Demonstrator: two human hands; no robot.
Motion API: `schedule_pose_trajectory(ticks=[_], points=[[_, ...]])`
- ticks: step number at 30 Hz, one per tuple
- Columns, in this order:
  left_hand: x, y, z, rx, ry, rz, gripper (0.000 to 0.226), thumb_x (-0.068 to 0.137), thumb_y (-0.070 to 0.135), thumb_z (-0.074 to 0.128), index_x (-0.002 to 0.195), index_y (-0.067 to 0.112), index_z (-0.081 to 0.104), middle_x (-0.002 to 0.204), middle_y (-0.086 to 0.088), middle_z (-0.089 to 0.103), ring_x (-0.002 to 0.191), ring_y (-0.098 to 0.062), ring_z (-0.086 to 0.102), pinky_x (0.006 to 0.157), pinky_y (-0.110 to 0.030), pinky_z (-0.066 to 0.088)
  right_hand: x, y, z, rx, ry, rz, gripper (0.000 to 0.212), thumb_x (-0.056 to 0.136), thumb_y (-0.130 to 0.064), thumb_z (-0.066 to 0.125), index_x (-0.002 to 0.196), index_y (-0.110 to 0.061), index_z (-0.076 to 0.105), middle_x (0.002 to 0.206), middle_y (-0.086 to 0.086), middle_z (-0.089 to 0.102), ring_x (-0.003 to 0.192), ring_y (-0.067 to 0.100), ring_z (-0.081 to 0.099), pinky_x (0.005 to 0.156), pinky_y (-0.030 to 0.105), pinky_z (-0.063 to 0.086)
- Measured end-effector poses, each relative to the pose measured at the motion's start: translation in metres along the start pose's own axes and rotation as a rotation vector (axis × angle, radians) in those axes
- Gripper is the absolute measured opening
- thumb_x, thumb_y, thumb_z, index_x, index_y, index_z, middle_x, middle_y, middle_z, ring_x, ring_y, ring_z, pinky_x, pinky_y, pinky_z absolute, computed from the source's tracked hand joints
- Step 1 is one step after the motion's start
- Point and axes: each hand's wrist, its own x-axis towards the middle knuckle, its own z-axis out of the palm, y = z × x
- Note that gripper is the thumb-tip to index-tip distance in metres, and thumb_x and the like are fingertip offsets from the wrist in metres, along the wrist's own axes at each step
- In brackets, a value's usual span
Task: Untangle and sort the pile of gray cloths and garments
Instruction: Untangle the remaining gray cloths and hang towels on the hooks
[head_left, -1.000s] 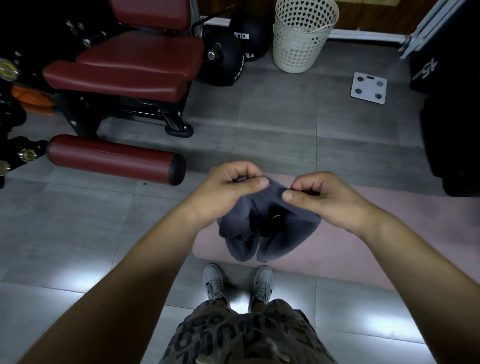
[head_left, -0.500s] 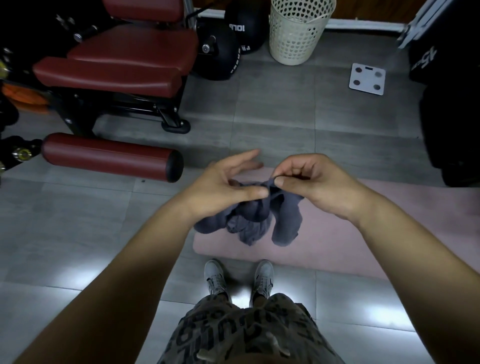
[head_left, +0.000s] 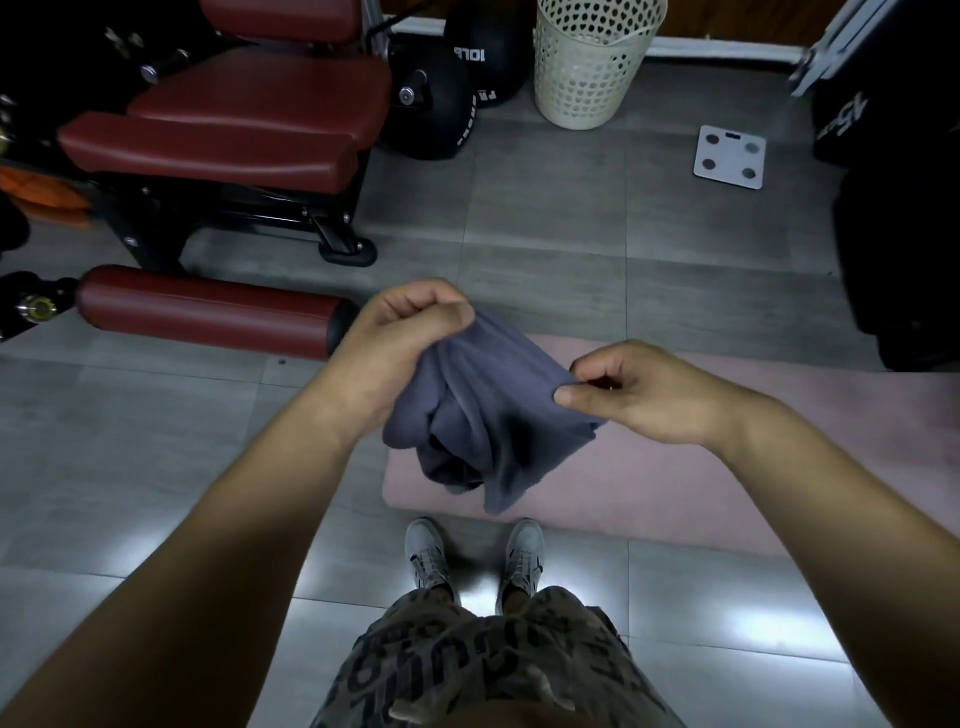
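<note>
Left hand (head_left: 410, 332) grips bunched gray cloth (head_left: 483, 415), right hand (head_left: 623, 389) pinches its edge. Cloth only partly opened; untangling unfinished, sorting not begun, judging here.

Cloth (head_left: 483, 415): one dark gray, soft-napped piece, held in the air above a pink mat (head_left: 701, 483). Its upper edge is stretched between the left hand (head_left: 410, 332), which grips a bunched corner in its fist, and the right hand (head_left: 639, 395), which pinches the opposite edge between thumb and forefinger. Below this edge the rest hangs crumpled in loose folds, with one tail hanging lowest.
</note>
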Motion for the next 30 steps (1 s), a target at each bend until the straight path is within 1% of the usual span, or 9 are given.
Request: schedule_pose_trajectory(ticks=[4, 7, 9, 11, 13, 16, 18, 22, 30], points=[[0.0, -0.006, -0.007, -0.133, 0.268, 0.012, 0.03, 0.092, 0.004, 0.056, 0.066, 0.018, 0.061, 0.061, 0.005, 0.058, 0.061, -0.008, 0.056, 0.064, -0.022, 0.047, 0.002, 0.009, 0.006, -0.008, 0.051, -0.005, 0.036, 0.097, -0.025, 0.064, 0.068, -0.008, 0.051, 0.06, -0.012, 0.041, 0.057, 0.005, 0.036, 0.057, 0.022, 0.033], [-0.002, -0.02, -0.013, 0.192, 0.395, -0.049, 0.018, 0.095, 0.004, 0.064, 0.106, 0.017, 0.07, 0.094, 0.01, 0.072, 0.086, 0.0, 0.068, 0.078, -0.019, 0.052, 0.001, 0.002, 0.012, 0.166, 0.208, -0.12, 0.03, 0.098, -0.018, 0.063, 0.071, -0.005, 0.057, 0.061, -0.006, 0.048, 0.058, 0.008, 0.042, 0.057, 0.023, 0.037], [-0.008, -0.025, -0.012, 0.393, 0.244, -0.085, 0.055, 0.089, 0.002, 0.071, 0.139, 0.02, 0.055, 0.126, 0.012, 0.064, 0.108, 0.013, 0.06, 0.085, -0.009, 0.049, 0.0, -0.01, 0.016, 0.291, 0.228, -0.178, 0.022, 0.097, -0.014, 0.064, 0.077, -0.006, 0.067, 0.061, -0.006, 0.057, 0.058, 0.006, 0.049, 0.057, 0.02, 0.041], [-0.009, -0.027, -0.004, 0.427, -0.004, -0.082, 0.071, 0.083, 0.005, 0.079, 0.146, 0.016, 0.049, 0.139, 0.009, 0.058, 0.121, 0.011, 0.055, 0.098, -0.011, 0.045, 0.002, -0.021, 0.019, 0.301, 0.193, -0.206, 0.017, 0.095, -0.013, 0.067, 0.08, -0.007, 0.072, 0.064, -0.011, 0.063, 0.06, 0.001, 0.054, 0.06, 0.016, 0.043], [-0.009, -0.029, 0.007, 0.385, -0.168, -0.078, 0.061, 0.079, 0.008, 0.081, 0.136, 0.01, 0.058, 0.13, 0.004, 0.066, 0.122, -0.004, 0.06, 0.105, -0.022, 0.046, 0.003, -0.031, 0.021, 0.285, 0.16, -0.213, 0.018, 0.094, -0.015, 0.068, 0.076, -0.014, 0.073, 0.062, -0.013, 0.064, 0.06, -0.002, 0.055, 0.062, 0.012, 0.042], [-0.004, -0.028, 0.013, 0.407, -0.191, -0.036, 0.013, 0.085, 0.002, 0.074, 0.092, 0.013, 0.071, 0.086, 0.01, 0.072, 0.087, -0.005, 0.067, 0.083, -0.021, 0.05, 0.004, -0.035, 0.016, 0.383, 0.149, -0.198, 0.014, 0.092, -0.02, 0.07, 0.082, -0.013, 0.074, 0.068, -0.01, 0.069, 0.067, -0.001, 0.061, 0.066, 0.013, 0.046], [-0.004, -0.025, 0.008, 0.384, -0.137, -0.006, 0.017, 0.088, 0.001, 0.071, 0.08, 0.017, 0.07, 0.074, 0.01, 0.069, 0.075, -0.004, 0.064, 0.075, -0.019, 0.049, 0.002, -0.029, 0.01, 0.334, 0.118, -0.165, 0.023, 0.088, -0.031, 0.075, 0.083, -0.009, 0.073, 0.072, -0.004, 0.066, 0.069, 0.005, 0.059, 0.066, 0.019, 0.045], [-0.003, -0.016, -0.013, 0.121, 0.083, 0.009, 0.016, 0.089, 0.006, 0.068, 0.077, 0.015, 0.068, 0.068, 0.005, 0.066, 0.065, -0.006, 0.061, 0.065, -0.018, 0.049, -0.007, -0.01, -0.003, 0.186, 0.111, 0.004, 0.042, 0.083, -0.04, 0.076, 0.069, -0.005, 0.058, 0.062, 0.001, 0.044, 0.058, 0.013, 0.042, 0.055, 0.028, 0.034], [-0.003, -0.035, -0.013, 0.447, 0.302, -0.124, 0.012, 0.09, 0.009, 0.071, 0.084, 0.001, 0.065, 0.075, -0.002, 0.063, 0.071, -0.009, 0.058, 0.069, -0.021, 0.046, -0.01, 0.0, -0.007, 0.128, 0.153, 0.136, 0.039, 0.086, -0.035, 0.077, 0.064, -0.01, 0.058, 0.054, -0.003, 0.045, 0.051, 0.011, 0.04, 0.05, 0.025, 0.033]])
